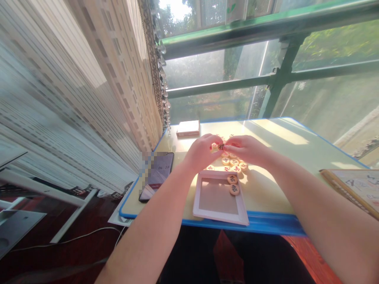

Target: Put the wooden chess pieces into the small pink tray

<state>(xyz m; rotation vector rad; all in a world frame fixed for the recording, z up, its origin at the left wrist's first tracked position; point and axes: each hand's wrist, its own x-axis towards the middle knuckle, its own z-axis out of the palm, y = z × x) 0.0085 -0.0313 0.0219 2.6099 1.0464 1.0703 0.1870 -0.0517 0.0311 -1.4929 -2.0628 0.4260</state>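
Observation:
Above the pile, my left hand (pixel 204 150) pinches a round Chinese chess piece (pixel 220 146) with a dark character on it. The fingertips of my right hand (pixel 247 149) close on the same piece from the other side. Beneath and around my hands lie several loose pieces (pixel 226 161) with red characters, some hidden behind the fingers. Just in front of them is a shallow white box tray (pixel 217 216). Two dark-lettered pieces (pixel 233 184) rest along its right side, one beyond the other.
A small white box (pixel 188 128) sits at the table's far left. On the left edge lies a phone (pixel 161 169) showing 06:28. A wooden-framed board (pixel 352 189) is at the right. The cream table (pixel 275 169) has a blue rim, with curtains (pixel 118 79) hanging at the left.

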